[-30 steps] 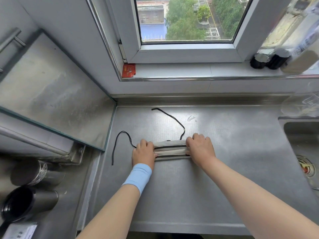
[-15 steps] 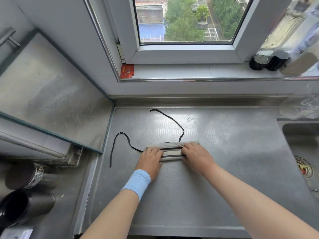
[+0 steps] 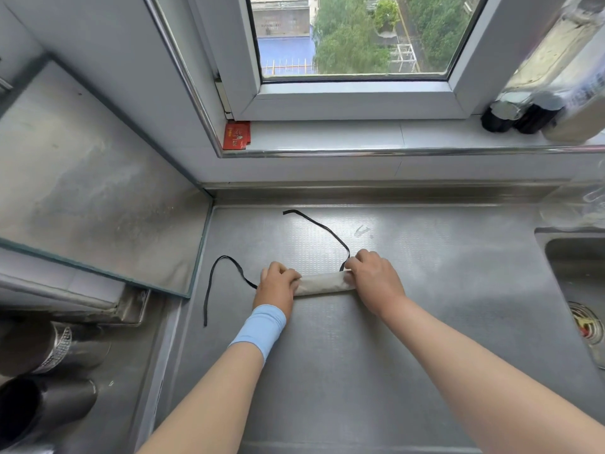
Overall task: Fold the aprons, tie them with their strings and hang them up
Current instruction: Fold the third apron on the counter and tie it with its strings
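Apron (image 3: 322, 283) lies rolled tight on the desk (image 3: 360, 362), left of the sink (image 3: 576, 273); left hand (image 3: 276, 285) and right hand (image 3: 375, 280) curl round its ends; seemingly soft, springy cloth, best gripped there; strings (image 3: 327, 229) trail loose.

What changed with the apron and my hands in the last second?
The apron was rolled over once more: the black-edged layers seen earlier are hidden, and it is now a narrower pale roll. The left hand and right hand went from pressing it flat to gripping its ends. The left string and the far string lie on the counter much as before.
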Available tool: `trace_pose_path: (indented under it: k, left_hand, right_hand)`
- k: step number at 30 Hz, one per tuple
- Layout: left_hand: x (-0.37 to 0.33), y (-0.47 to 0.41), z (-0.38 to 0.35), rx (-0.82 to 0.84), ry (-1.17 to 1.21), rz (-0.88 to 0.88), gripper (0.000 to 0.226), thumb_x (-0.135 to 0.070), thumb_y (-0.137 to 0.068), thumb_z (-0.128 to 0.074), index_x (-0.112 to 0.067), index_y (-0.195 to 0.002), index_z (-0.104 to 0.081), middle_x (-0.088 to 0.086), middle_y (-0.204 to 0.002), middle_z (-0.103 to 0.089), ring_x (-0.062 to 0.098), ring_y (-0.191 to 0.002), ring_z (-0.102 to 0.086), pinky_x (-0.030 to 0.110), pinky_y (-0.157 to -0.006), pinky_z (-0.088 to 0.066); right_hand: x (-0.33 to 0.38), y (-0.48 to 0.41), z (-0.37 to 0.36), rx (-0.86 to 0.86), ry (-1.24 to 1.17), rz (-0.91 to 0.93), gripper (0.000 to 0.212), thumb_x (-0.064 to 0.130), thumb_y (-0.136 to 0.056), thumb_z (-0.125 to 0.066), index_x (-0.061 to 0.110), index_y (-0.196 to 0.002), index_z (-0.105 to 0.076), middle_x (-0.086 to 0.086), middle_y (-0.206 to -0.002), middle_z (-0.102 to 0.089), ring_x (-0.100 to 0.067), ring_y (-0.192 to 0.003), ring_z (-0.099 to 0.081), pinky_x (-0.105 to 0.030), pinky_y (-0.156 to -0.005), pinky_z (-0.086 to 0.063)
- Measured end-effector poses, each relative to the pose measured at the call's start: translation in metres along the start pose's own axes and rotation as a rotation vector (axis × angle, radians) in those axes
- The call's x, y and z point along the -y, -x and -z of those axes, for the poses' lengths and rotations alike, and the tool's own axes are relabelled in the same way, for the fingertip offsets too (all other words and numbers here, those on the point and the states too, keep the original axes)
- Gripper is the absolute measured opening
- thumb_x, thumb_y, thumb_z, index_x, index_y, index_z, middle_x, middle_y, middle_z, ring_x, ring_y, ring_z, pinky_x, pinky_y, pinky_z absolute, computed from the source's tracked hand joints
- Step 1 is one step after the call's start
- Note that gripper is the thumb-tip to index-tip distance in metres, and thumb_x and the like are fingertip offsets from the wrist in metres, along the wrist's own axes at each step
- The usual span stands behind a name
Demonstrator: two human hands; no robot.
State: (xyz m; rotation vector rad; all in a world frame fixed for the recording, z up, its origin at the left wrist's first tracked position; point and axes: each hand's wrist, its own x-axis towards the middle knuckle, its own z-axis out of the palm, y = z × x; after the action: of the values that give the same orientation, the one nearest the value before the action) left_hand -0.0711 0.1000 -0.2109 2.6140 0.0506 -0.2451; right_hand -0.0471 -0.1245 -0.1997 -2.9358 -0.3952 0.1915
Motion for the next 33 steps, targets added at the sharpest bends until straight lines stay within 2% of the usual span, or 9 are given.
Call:
trace_pose_path:
  k: [3, 7, 13, 16, 19, 23, 26, 30, 33]
  left_hand:
    - [-0.009, -0.006, -0.004, -0.130, -0.158, -0.041, 0.014, -0.018, -0.091, -0.058, -0.027, -0.097, -0.067, -0.004, -0.116, -0.055, 0.024, -0.107, -0.047, 0.035, -0.089, -0.037]
    - [-0.017, -0.003, -0.015, -0.048, -0.167, -0.355, 0.037, -0.011, -0.076, -0.041, -0.020, -0.096, -0.071, -0.001, -0.104, -0.069, 0.026, -0.088, -0.066, 0.034, -0.073, -0.055]
    - [-0.010, 0.007, -0.028, 0.039, -0.256, -0.368, 0.058, -0.007, -0.069, -0.061, -0.013, -0.126, -0.058, 0.006, -0.132, -0.055, 0.027, -0.121, -0.050, 0.050, -0.110, -0.035]
    - [-0.019, 0.000, -0.021, -0.005, -0.288, -0.366, 0.040, -0.017, -0.073, -0.067, -0.018, -0.113, -0.063, 0.003, -0.122, -0.055, 0.027, -0.110, -0.053, 0.041, -0.100, -0.044]
    - [-0.030, -0.011, -0.007, 0.142, -0.419, -0.321, 0.034, -0.031, -0.089, -0.059, -0.023, -0.121, -0.058, -0.003, -0.127, -0.047, 0.024, -0.116, -0.043, 0.035, -0.093, -0.038]
    - [-0.039, -0.015, 0.009, 0.272, -0.496, -0.253, 0.022, -0.015, -0.093, -0.049, -0.020, -0.112, -0.059, 0.001, -0.117, -0.051, 0.025, -0.108, -0.046, 0.035, -0.078, -0.041]
    - [-0.043, -0.006, 0.025, 0.378, -0.277, -0.126, 0.018, -0.012, -0.089, -0.047, -0.025, -0.097, -0.056, -0.002, -0.102, -0.057, 0.024, -0.097, -0.054, 0.034, -0.072, -0.044]
    - [-0.052, 0.008, 0.052, 0.440, 0.162, 0.078, 0.019, -0.015, -0.083, -0.049, -0.030, -0.091, -0.058, -0.007, -0.078, -0.057, 0.016, -0.072, -0.052, 0.023, -0.061, -0.042]
    - [-0.058, 0.015, 0.079, 0.484, 0.321, 0.154, 0.020, -0.012, -0.088, -0.054, -0.015, -0.106, -0.061, -0.002, -0.090, -0.057, 0.011, -0.076, -0.050, 0.011, -0.060, -0.040]
  right_hand:
    - [0.004, -0.004, -0.008, -0.096, 0.067, 0.072, 0.011, 0.011, -0.079, -0.068, 0.019, -0.085, -0.064, -0.004, -0.085, -0.056, -0.027, -0.076, -0.053, -0.036, -0.063, -0.039]
    - [0.015, -0.002, -0.014, -0.113, 0.093, 0.241, 0.022, 0.011, -0.075, -0.041, 0.018, -0.068, -0.061, -0.001, -0.072, -0.053, -0.023, -0.063, -0.053, -0.032, -0.055, -0.039]
    - [0.005, 0.007, -0.029, -0.073, -0.055, 0.275, 0.025, 0.017, -0.075, -0.047, 0.013, -0.095, -0.063, -0.002, -0.092, -0.056, -0.024, -0.086, -0.052, -0.035, -0.081, -0.044]
    - [0.008, 0.005, -0.032, -0.101, -0.058, 0.240, 0.019, 0.005, -0.077, -0.056, 0.012, -0.093, -0.062, -0.004, -0.094, -0.054, -0.026, -0.088, -0.050, -0.036, -0.082, -0.045]
    - [0.015, -0.002, -0.025, -0.114, 0.040, 0.227, 0.013, 0.003, -0.076, -0.054, 0.014, -0.079, -0.061, -0.005, -0.084, -0.055, -0.025, -0.076, -0.054, -0.034, -0.067, -0.048]
    - [0.018, -0.006, -0.003, -0.002, 0.138, 0.315, 0.029, 0.004, -0.077, -0.038, 0.013, -0.086, -0.064, -0.006, -0.084, -0.059, -0.026, -0.075, -0.059, -0.036, -0.067, -0.048]
    - [0.016, -0.009, 0.011, 0.074, 0.075, 0.353, 0.033, 0.003, -0.081, -0.050, 0.017, -0.109, -0.061, -0.003, -0.102, -0.060, -0.025, -0.092, -0.057, -0.035, -0.086, -0.038]
    - [0.026, -0.008, 0.035, -0.160, 0.045, 0.396, 0.044, -0.003, -0.068, -0.059, 0.018, -0.106, -0.064, -0.001, -0.099, -0.061, -0.025, -0.093, -0.058, -0.034, -0.097, -0.033]
    - [0.038, 0.001, 0.055, -0.365, 0.028, 0.410, 0.049, -0.005, -0.074, -0.049, 0.013, -0.118, -0.062, -0.009, -0.125, -0.058, -0.032, -0.122, -0.051, -0.045, -0.113, -0.032]
